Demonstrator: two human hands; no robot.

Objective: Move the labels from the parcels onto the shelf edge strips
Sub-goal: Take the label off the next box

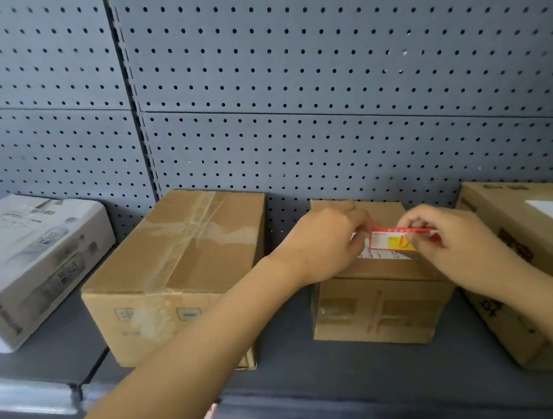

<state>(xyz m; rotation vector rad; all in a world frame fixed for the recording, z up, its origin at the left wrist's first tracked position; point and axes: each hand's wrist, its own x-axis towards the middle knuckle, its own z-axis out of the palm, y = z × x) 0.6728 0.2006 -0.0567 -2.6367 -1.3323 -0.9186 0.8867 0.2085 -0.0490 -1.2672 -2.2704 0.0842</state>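
Observation:
A small brown parcel (pixel 379 308) stands on the grey shelf, right of centre. Over its top, a red, white and yellow label (pixel 392 239) is pinched at both ends. My left hand (pixel 327 241) grips its left end and my right hand (pixel 458 240) grips its right end. The label's near edge looks lifted off the box; a white sticker patch shows under it. The shelf edge strip (pixel 325 405) runs along the front, with a bit of a red-and-white label (pixel 210 412) showing beside my left forearm.
A larger taped brown box (pixel 175 272) sits to the left, a white printed box (pixel 29 261) at far left, and a big brown box (pixel 542 255) with a white sheet at right. Grey pegboard (pixel 322 83) forms the back wall.

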